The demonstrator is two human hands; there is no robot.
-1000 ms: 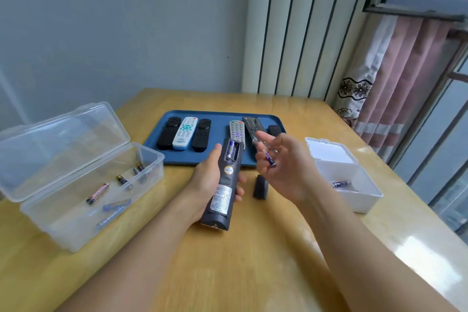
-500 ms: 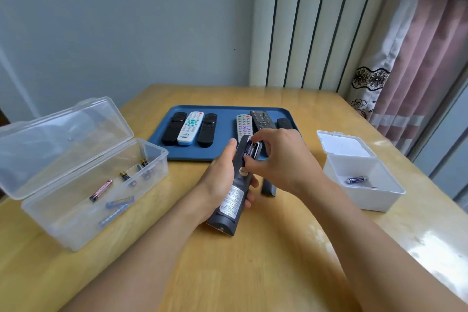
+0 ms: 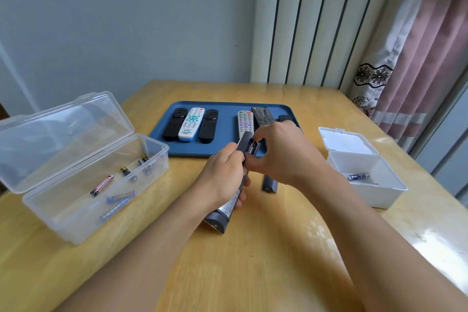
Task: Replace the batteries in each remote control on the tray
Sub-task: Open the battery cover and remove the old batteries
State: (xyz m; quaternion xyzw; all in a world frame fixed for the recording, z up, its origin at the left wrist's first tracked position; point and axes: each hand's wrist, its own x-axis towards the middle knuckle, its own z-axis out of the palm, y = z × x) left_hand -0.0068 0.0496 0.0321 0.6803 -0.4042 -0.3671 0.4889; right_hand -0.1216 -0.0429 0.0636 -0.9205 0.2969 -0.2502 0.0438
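Note:
My left hand [image 3: 222,180] grips a dark grey remote [image 3: 219,218] face down above the table, its battery bay open at the far end. My right hand [image 3: 281,152] pinches a purple battery [image 3: 250,146] sitting in that bay, thumb and fingertips on it. The remote's loose battery cover [image 3: 269,183] lies on the table just under my right wrist. Behind my hands, a blue tray [image 3: 222,124] carries several other remotes, black and white.
A clear lidded box [image 3: 83,180] at the left holds several batteries. A small white box [image 3: 367,175] at the right holds one blue battery [image 3: 358,176]. Curtains hang at the far right beside the wooden table [image 3: 253,261].
My right hand carried the battery from in front of the remote into the open bay and now presses it there. The left hand tilted the remote slightly.

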